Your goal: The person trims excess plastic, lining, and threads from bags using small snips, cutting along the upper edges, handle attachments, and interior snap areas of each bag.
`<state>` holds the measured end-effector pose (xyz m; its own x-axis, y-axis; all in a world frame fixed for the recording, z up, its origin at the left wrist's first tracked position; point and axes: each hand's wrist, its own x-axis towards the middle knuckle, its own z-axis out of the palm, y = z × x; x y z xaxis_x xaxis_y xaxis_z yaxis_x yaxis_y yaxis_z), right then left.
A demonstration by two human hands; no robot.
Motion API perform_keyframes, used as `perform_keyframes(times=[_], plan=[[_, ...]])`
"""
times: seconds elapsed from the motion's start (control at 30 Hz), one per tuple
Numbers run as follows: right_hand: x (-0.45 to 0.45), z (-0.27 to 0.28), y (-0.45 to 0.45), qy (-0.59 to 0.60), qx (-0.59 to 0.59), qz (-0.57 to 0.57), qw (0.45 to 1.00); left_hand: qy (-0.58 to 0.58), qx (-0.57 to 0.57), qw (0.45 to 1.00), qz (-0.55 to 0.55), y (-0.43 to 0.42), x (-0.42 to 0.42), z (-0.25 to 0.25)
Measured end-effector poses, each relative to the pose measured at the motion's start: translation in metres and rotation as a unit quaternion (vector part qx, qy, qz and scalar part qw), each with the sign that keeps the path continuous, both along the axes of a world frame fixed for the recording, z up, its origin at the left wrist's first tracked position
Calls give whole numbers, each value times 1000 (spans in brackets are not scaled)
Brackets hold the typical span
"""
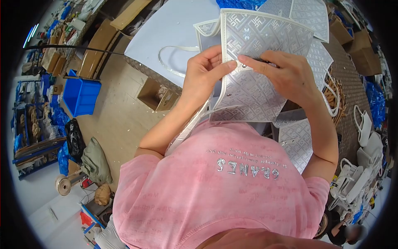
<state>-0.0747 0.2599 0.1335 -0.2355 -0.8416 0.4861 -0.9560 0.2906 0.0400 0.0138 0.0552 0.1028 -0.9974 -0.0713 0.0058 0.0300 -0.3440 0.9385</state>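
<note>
A silver-white bag panel (265,37) with an embossed geometric pattern and white edging stands raised in front of my chest. My left hand (201,74) pinches its left edge, thumb on the near face and fingers behind. A small white tab (248,65) with a dark metal stud lies on the panel. My right hand (288,74) presses its index finger at this tab, the other fingers bent against the panel. A thin white strap (163,56) loops out to the left. The far side of the panel is hidden.
A white work table (153,31) is beyond my hands. More patterned panels (317,18) lie at the upper right. On the floor stand a cardboard box (155,95) and a blue bin (83,96). White bags (360,166) are piled at the right.
</note>
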Motion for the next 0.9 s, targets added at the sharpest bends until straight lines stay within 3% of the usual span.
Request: perform_keyframes(times=[0.33,0.47,0.57,0.6,0.7,0.83,0.9], plan=[[-5,3,4,51,22,34,998,2,-25,1000,1,-1,0,-1],[-13,-2,7,-24,-19,76,997,5,-11,1000,15,0,-1,-1],[-21,-5,15,-192,-139,97,967,0,-20,1000,22,-3,-2,-3],[-20,-5,17,-192,-139,97,967,-5,-32,999,23,-6,-2,-5],[-7,-8,23,-327,-197,-50,923,-7,-38,999,32,-8,-5,-11],[18,-39,-7,-224,-256,-65,938,2,-19,997,75,-5,-6,-15],[44,-47,-24,-248,-240,-89,934,11,1,991,134,2,-5,-16]])
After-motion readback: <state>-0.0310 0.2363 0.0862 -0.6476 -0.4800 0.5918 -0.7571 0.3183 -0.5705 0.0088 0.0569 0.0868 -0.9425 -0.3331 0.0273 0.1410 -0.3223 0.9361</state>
